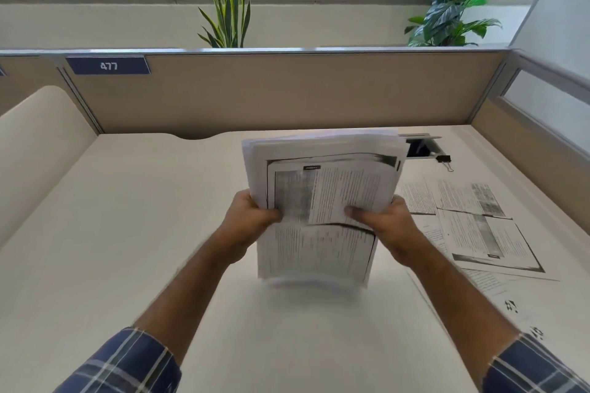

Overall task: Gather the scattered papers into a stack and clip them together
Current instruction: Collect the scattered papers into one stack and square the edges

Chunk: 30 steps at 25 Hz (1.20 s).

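Note:
A thick stack of printed papers (322, 198) stands upright in the middle of the desk, its lower edge blurred just above the desktop. My left hand (250, 217) grips the stack's left side, thumb on the front page. My right hand (381, 220) grips the right side the same way. Several loose printed sheets (472, 223) lie flat on the desk to the right of the stack. A black binder clip (444, 159) lies on the desk at the back right, beyond the loose sheets.
The cream desk (127, 217) is walled by a beige partition (287, 92) at the back and a side panel at the right. A cable opening with a raised lid (419, 147) sits beside the clip. Plants stand behind the partition.

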Available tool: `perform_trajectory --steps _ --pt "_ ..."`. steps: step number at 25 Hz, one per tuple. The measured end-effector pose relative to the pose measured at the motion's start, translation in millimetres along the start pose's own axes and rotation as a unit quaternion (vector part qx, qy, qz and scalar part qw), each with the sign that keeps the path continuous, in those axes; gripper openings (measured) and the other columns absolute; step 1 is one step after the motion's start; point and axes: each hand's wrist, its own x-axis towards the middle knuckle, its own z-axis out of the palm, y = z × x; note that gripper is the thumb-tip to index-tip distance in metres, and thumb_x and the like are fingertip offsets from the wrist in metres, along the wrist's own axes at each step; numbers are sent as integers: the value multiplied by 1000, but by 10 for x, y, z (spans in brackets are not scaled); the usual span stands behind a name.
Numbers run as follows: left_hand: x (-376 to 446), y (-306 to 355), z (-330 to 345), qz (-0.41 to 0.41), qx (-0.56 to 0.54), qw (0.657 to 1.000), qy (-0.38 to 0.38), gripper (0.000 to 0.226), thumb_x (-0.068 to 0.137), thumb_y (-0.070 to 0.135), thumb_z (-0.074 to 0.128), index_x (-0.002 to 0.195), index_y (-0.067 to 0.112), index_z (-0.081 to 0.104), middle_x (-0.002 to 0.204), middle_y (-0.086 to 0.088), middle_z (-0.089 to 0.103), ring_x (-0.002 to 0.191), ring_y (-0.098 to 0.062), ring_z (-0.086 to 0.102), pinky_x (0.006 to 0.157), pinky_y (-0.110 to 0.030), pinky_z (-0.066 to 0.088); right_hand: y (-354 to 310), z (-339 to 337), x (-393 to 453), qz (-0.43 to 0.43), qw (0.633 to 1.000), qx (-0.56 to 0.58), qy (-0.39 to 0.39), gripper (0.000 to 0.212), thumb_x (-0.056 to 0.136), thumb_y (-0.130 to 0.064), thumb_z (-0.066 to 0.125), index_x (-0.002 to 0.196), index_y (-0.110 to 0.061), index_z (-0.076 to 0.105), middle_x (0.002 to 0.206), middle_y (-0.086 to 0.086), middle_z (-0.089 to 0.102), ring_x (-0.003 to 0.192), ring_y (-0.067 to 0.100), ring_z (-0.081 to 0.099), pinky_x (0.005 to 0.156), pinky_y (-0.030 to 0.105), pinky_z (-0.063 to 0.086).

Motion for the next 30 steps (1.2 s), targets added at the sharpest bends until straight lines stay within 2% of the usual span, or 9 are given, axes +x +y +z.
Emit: perform_trajectory --steps 3,5,11,17,19,22,24,27,30 --pt "-38 104 111 37 8 999 25 44 75 -12 64 85 31 72 89 10 75 92 -17 68 68 -31 57 -187 -36 -91 -75 996 -30 27 27 75 -16 82 91 -37 76 98 -2 77 92 22 74 70 38 63" --pt "-60 105 170 52 16 998 -1 40 77 -8 66 91 29 72 97 5 75 97 -21 69 71 -31 58 -244 -116 -154 -94 993 -59 36 27 74 -22 82 92 -42 74 97 -4 77 91 20 74 71 38 63" --pt "-211 204 372 116 -36 992 -39 46 69 23 77 114 22 71 109 -7 75 102 -26 70 76 -35 62 -401 -529 -180 -133 990 -41 -21 51 64 -36 83 111 -21 68 101 7 73 97 24 71 73 33 60" --pt "-285 300 541 210 -37 977 26 22 76 35 77 97 36 72 91 12 73 88 -6 68 64 -17 55 -447 -586 -113 -140 989 43 -25 45 73 -45 67 108 -17 66 89 -2 70 83 19 68 66 27 57" --pt "-291 356 638 206 -42 975 68 16 78 47 67 80 32 71 76 14 70 73 -3 66 57 -13 51 -458 -532 -106 -158 986 45 -13 44 79 -48 59 100 -10 66 82 -1 69 76 17 68 60 23 54" --pt "-254 372 740 181 -50 968 164 46 84 53 53 63 12 56 56 13 58 54 -2 56 47 -13 43 -474 -426 -110 -184 982 36 30 46 82 -47 56 88 -2 67 71 0 66 67 17 67 53 24 52" --pt "-223 365 756 163 -59 964 203 42 86 49 52 58 17 53 52 14 54 50 0 53 46 -14 42 -488 -363 -115 -190 979 26 72 41 79 -47 58 79 -6 67 65 -4 64 63 15 66 51 25 50" --pt "-191 396 762 155 -42 965 206 37 86 49 51 58 25 54 54 14 57 53 0 57 46 -15 44 -501 -335 -111 -189 978 22 84 40 78 -49 57 77 -11 67 65 -1 64 63 19 67 50 26 51" --pt "-194 369 697 166 -36 976 133 41 73 68 64 75 28 57 63 16 64 61 0 63 48 -14 47 -443 -423 -105 -196 979 39 24 43 80 -52 62 86 -10 68 74 2 67 71 24 68 54 28 54"
